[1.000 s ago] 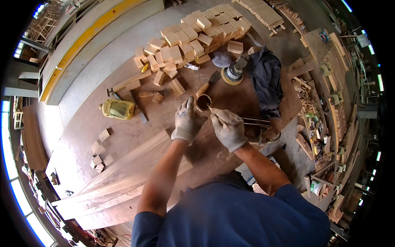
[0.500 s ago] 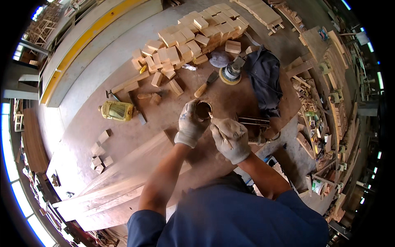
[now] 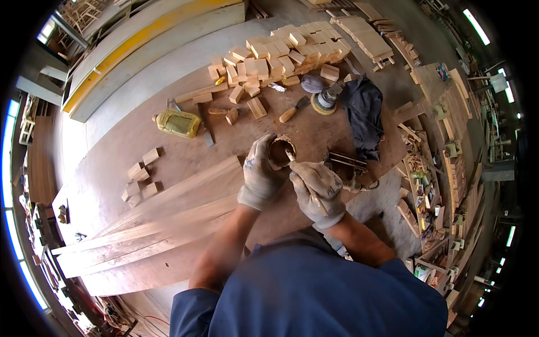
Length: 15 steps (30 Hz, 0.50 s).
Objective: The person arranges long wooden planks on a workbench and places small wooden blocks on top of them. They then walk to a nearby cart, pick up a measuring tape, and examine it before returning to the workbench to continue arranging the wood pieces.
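Note:
My gloved left hand [image 3: 259, 175] is closed around the side of a small round cup [image 3: 279, 149] with a crusted, brownish rim and a dark inside. In my gloved right hand [image 3: 319, 190] is a thin, light-coloured stick [image 3: 290, 155], its tip inside the cup's mouth and its other end showing by my palm. What kind of tool the stick is does not show clearly. Beyond the cup, a wooden-handled scraper [image 3: 294, 110] lies on the brown table [image 3: 224, 149]. A round-pad sander [image 3: 325, 101] sits to the right of the scraper.
Wood blocks [image 3: 275, 53] are heaped at the table's far side. A yellowish plastic jug [image 3: 178, 123] lies at left, with several loose blocks [image 3: 138, 172] nearer. Long boards [image 3: 168, 230] extend leftward from my left arm. Dark cloth [image 3: 362, 112] drapes the right side, near a metal-edged tool [image 3: 347, 161].
The view has shifted, so the table's things appear slightly moved. Both hands keep their holds, and the stick's tip now reaches further into the cup's mouth.

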Tool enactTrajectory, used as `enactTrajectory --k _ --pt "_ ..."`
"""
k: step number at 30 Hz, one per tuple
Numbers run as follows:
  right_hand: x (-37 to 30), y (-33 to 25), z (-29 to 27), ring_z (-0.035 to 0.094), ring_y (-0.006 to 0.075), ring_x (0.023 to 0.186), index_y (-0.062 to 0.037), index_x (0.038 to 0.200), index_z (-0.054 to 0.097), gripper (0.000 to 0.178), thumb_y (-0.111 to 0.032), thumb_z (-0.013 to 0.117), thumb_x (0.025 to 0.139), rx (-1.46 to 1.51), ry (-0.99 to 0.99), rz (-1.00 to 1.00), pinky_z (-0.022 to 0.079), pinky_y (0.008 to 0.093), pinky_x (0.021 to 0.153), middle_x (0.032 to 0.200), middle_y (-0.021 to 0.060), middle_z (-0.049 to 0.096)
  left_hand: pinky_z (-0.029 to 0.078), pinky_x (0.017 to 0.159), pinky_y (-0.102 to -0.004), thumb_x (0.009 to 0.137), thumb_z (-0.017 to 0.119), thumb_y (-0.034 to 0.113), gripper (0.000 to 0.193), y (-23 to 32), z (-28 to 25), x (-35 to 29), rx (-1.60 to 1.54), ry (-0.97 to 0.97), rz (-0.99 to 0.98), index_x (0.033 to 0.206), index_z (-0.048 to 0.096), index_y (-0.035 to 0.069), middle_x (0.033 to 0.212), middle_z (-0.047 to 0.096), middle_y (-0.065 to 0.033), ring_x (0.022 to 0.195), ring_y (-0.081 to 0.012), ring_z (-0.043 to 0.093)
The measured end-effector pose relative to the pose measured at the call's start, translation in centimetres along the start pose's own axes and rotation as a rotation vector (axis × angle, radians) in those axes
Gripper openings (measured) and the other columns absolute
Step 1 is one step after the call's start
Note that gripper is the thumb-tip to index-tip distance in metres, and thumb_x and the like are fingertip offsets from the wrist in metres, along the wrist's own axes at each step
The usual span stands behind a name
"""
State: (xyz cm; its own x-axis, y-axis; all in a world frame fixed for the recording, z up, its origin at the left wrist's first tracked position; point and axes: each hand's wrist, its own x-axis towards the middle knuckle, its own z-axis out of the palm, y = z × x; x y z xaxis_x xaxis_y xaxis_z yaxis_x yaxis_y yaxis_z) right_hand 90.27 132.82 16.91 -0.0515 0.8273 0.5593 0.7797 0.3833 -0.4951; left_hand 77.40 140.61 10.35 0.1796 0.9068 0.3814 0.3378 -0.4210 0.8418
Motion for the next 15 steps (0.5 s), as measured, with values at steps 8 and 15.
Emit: enactTrajectory --k 8,15 --pt "-0.5 -1.3 -1.8 0.068 0.0298 0.079 -0.0023 0.11 0.066 0.024 -0.001 0.068 0.086 0.103 -0.014 -0.081 0.056 0.0384 0.067 0.094 0.0141 0.069 0.055 0.088 -0.0434 0.065 0.088 0.015 0.063 1.4 -2.5 -0.4 -0.02 0.01 0.036 0.12 0.061 0.004 0.114 0.066 -0.0181 0.104 -0.0376 0.066" --pt "-0.9 -1.9 -2.9 0.069 0.0292 0.086 -0.0036 0.114 0.063 0.031 -0.004 0.071 0.084 0.005 -0.094 -0.209 0.058 0.039 0.072 0.1 0.0112 0.068 0.055 0.088 -0.0429 0.064 0.089 0.016 0.066 1.3 -2.9 -0.4 -0.06 -0.024 0.02 0.122 0.061 0.005 0.115 0.066 -0.0178 0.104 -0.0375 0.066"
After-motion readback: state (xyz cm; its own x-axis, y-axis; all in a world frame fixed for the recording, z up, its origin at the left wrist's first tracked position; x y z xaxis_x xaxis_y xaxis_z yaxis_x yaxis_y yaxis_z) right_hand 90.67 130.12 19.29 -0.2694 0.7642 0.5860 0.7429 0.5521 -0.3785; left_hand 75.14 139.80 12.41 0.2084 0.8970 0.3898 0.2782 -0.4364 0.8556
